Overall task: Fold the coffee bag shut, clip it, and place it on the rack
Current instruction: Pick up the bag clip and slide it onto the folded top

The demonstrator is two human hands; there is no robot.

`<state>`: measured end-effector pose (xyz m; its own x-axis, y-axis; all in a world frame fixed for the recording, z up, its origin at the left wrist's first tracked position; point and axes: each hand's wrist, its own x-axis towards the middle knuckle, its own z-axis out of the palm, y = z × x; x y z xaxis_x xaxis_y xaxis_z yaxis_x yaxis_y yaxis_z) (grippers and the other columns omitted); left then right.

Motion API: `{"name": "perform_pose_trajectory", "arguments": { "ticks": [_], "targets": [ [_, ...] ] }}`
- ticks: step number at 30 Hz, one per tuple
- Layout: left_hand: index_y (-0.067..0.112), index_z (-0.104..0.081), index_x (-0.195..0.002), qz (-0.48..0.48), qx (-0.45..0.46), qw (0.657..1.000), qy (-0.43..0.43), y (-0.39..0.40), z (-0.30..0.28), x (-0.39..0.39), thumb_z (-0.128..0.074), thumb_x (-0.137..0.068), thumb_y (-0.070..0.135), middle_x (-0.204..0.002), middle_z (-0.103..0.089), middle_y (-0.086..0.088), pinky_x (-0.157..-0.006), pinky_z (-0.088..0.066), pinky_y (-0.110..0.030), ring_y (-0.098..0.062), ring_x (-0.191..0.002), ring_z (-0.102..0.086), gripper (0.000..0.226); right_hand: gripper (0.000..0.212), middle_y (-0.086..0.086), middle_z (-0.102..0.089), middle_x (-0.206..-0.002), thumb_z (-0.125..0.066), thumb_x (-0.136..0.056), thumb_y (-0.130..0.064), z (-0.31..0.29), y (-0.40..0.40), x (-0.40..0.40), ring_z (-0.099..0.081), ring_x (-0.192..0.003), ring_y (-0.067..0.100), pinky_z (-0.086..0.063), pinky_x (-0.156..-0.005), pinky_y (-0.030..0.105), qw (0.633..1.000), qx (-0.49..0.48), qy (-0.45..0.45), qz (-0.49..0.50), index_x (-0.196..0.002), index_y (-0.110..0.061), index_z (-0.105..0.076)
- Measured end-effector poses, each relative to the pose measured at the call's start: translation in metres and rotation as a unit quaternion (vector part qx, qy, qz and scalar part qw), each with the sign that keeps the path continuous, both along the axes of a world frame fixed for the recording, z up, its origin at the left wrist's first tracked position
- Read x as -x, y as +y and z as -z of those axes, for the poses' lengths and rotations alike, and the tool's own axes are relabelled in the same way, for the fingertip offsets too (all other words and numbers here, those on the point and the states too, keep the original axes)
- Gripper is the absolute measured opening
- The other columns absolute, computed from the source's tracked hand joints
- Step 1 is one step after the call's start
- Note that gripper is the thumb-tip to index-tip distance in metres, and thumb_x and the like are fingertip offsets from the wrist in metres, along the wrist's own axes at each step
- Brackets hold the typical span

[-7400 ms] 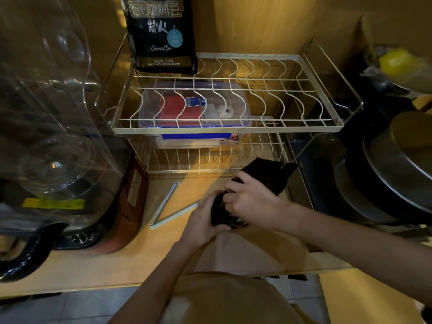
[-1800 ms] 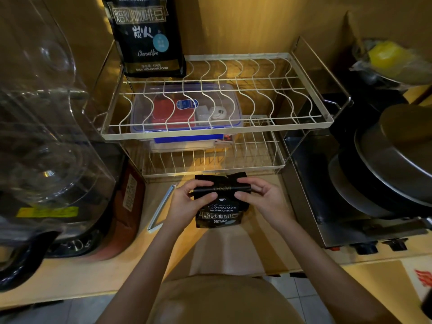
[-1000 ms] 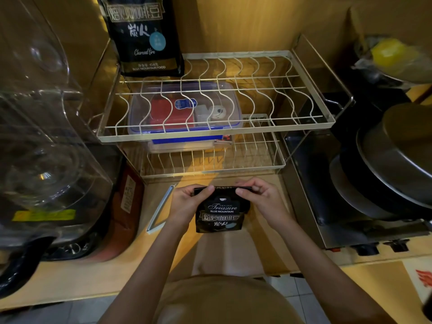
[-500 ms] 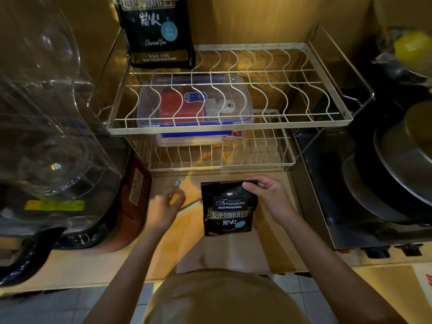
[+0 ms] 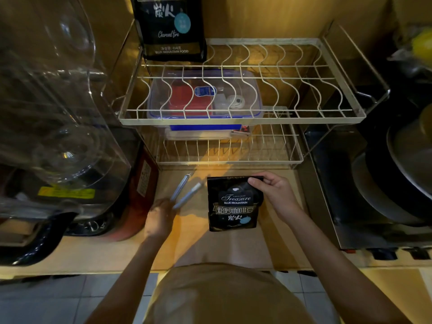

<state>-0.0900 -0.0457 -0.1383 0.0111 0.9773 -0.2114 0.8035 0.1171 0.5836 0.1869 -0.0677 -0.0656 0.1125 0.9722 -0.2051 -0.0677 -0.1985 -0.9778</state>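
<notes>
The small black coffee bag (image 5: 232,203) is standing upright on the wooden counter (image 5: 194,242), just in front of the wire rack (image 5: 240,116), with its top edge rolled down into a flat fold. The right hand (image 5: 273,195) is pinching that fold at its right corner, fingers (image 5: 256,182) closed on the bag. The left hand (image 5: 160,215) is gripping the sealing clip (image 5: 185,194) by its hinged end, with the 2 pale arms splayed open in a narrow V pointing toward the rack; the hand and clip are motion-blurred.

The main risk, as I judge it, is the fold springing back: the bag looks like stiff, glossy foil laminate, and only 1 corner is being held, so the free left side could unroll before the clip is sliding over it. The clip's arms are long, thin, smooth and probably plastic, so if they are closing on a crooked or bulging fold they could skid off sideways. The bag is also narrow at the base, so a push from the clip could be tipping it over.

The rack is made of thin, pale wire, with 2 tiers and wavy dividers on the upper one; a small bag set between those wires could lean or slip through a gap. A larger black coffee bag (image 5: 170,29) is standing at the upper tier's back left corner, and a clear plastic box with a blue rim (image 5: 205,99) is sitting on the lower tier.
</notes>
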Motion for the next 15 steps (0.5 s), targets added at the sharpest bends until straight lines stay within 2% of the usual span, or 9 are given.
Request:
{"name": "perform_pose_trajectory", "arguments": {
  "ticks": [2,4,6,9,11,13,15],
  "targets": [
    [0.002,-0.065,-0.095,-0.067,0.026,0.993,-0.093,0.0,-0.009,0.0,-0.063,-0.081,0.009,-0.102,-0.063,-0.018,-0.079,-0.042,-0.037,-0.033,-0.098,-0.058,0.016,0.02,-0.01,-0.075,-0.068,-0.062,-0.081,-0.003,-0.001,-0.001,0.0,-0.07,-0.066,0.004,-0.054,-0.056,0.013,1.0,0.001,-0.002,-0.005,-0.078,-0.022,-0.069],
    [0.006,-0.065,-0.089,-0.107,0.074,0.961,-0.243,-0.002,-0.023,-0.001,-0.06,-0.083,0.01,-0.093,-0.061,-0.014,-0.079,-0.043,-0.039,-0.029,-0.089,-0.056,0.008,0.021,-0.01,-0.075,-0.069,-0.062,-0.081,-0.003,-0.001,-0.002,-0.001,-0.069,-0.067,0.005,-0.054,-0.057,0.013,1.0,0.002,-0.002,-0.011,-0.077,-0.022,-0.069],
    [0.004,-0.063,-0.09,-0.113,0.099,0.924,-0.352,-0.004,-0.04,-0.003,-0.055,-0.086,0.007,-0.093,-0.061,-0.015,-0.087,-0.046,-0.041,-0.026,-0.092,-0.056,0.01,0.021,-0.009,-0.075,-0.069,-0.062,-0.081,-0.002,-0.001,-0.002,-0.002,-0.069,-0.067,0.005,-0.054,-0.057,0.013,1.0,0.004,-0.001,-0.013,-0.077,-0.022,-0.07],
    [0.007,-0.06,-0.088,-0.084,0.127,0.875,-0.459,-0.005,-0.07,-0.008,-0.048,-0.087,0.002,-0.092,-0.062,-0.009,-0.087,-0.05,-0.03,-0.018,-0.094,-0.062,0.012,0.02,-0.009,-0.075,-0.068,-0.062,-0.081,-0.002,-0.001,-0.003,-0.001,-0.069,-0.066,0.005,-0.054,-0.057,0.013,1.0,0.004,0.001,-0.009,-0.078,-0.02,-0.069],
    [0.006,-0.06,-0.088,-0.026,0.128,0.874,-0.469,-0.003,-0.085,-0.011,-0.048,-0.086,0.0,-0.094,-0.062,-0.007,-0.078,-0.052,-0.016,-0.01,-0.088,-0.063,0.013,0.019,-0.008,-0.075,-0.066,-0.061,-0.081,0.0,0.0,-0.003,0.0,-0.069,-0.065,0.005,-0.054,-0.058,0.013,1.0,0.003,0.006,-0.004,-0.078,-0.017,-0.069],
    [0.002,-0.061,-0.091,0.048,0.108,0.905,-0.408,0.001,-0.096,-0.015,-0.052,-0.084,0.001,-0.095,-0.061,0.0,-0.071,-0.049,-0.008,-0.004,-0.084,-0.058,0.011,0.019,-0.007,-0.075,-0.066,-0.061,-0.08,0.001,-0.001,-0.002,0.0,-0.069,-0.065,0.005,-0.054,-0.058,0.013,1.0,0.005,0.008,-0.001,-0.078,-0.017,-0.069],
    [0.0,-0.062,-0.094,0.106,0.082,0.93,-0.343,0.007,-0.104,-0.022,-0.056,-0.083,0.003,-0.098,-0.059,0.007,-0.072,-0.046,-0.005,0.002,-0.086,-0.056,0.013,0.02,-0.008,-0.075,-0.065,-0.061,-0.08,0.002,-0.002,-0.003,0.001,-0.068,-0.064,0.004,-0.053,-0.057,0.012,1.0,0.01,0.012,0.001,-0.078,-0.016,-0.069]
  ]
}}
